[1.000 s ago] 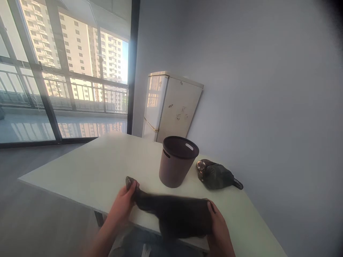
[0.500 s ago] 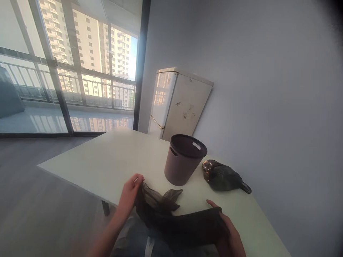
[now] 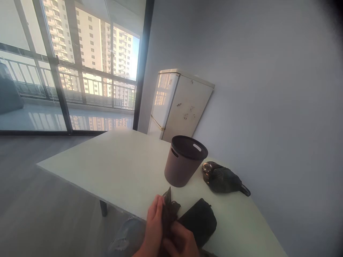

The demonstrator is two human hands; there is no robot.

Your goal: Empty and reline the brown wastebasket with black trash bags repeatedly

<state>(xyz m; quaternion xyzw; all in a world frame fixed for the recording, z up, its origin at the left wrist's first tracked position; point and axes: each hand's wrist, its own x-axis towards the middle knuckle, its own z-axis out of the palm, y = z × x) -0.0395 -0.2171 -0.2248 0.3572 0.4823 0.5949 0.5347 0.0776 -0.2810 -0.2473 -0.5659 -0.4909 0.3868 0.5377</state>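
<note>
My left hand (image 3: 154, 218) is closed on a thin, dark plastic bag (image 3: 169, 210), whose crumpled end sticks up past the fingers. Close beside it, my right hand (image 3: 182, 238) curls its fingers around the lower part of the same bag, slightly blurred. Just right of my hands lies a thick black roll-like bundle (image 3: 200, 219) at the table's near side; whether it is joined to the bag is hidden. Beyond the hands stands an upright purple-brown waste bin (image 3: 178, 171) with a dark rim and handle holes.
A dark bag-like bundle (image 3: 225, 179) with a loop at one end lies right of the bin, near the wall. The pale table (image 3: 112, 160) reaches left towards sliding glass doors (image 3: 96, 82). A white fridge (image 3: 184, 107) stands behind it.
My hands were wide apart with the dark plastic stretched between them. They have come together, the left moving right and the right moving left. The black bundle now lies outside my right hand.
</note>
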